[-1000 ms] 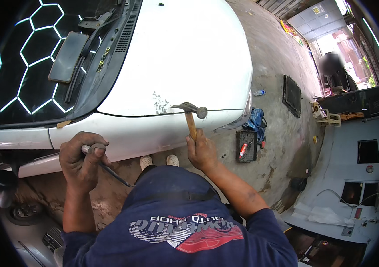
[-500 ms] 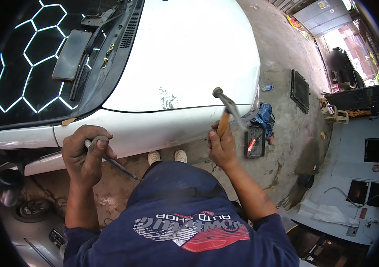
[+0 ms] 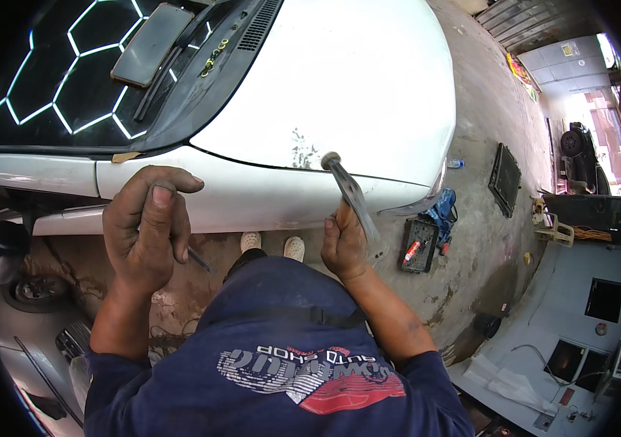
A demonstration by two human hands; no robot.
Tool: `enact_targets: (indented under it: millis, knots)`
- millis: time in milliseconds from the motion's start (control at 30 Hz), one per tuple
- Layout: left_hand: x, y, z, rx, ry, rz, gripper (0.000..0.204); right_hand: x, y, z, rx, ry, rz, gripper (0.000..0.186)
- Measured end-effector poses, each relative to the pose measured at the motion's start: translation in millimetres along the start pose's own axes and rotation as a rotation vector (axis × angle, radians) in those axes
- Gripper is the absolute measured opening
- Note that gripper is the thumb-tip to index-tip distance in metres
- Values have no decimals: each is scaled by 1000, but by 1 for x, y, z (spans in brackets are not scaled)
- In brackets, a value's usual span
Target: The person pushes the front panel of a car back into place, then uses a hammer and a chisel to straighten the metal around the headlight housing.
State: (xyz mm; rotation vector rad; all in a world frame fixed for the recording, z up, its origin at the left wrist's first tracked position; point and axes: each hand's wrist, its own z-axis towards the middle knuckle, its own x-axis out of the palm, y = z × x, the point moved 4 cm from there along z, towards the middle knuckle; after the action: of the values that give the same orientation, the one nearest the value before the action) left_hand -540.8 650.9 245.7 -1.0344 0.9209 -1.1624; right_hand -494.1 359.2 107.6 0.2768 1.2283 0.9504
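1. Hammer in the head view: its long axis runs slanted, from the right hand up and a little to the left, and the round head end points at the white car fender, close by the scratched spot at the hood edge.
2. Right hand is closed tightly around the lower part of the handle; the hammer head stands above this hand, near the panel.
3. Left hand is curled closed on a thin dark rod, which comes out below the fingers, toward the right; this hand is pressed against the fender, well to the left of the hammer.
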Motion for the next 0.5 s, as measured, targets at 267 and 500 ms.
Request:
enact_targets:
  millis: [267,500]
  knots:
    - [-8,6,-5,-17,-27,22,39,-6,14,5,25,89,-99,35]
    - [-4,6,-3,-14,-32,28,39,-17,18,4,56,38,-4,37]
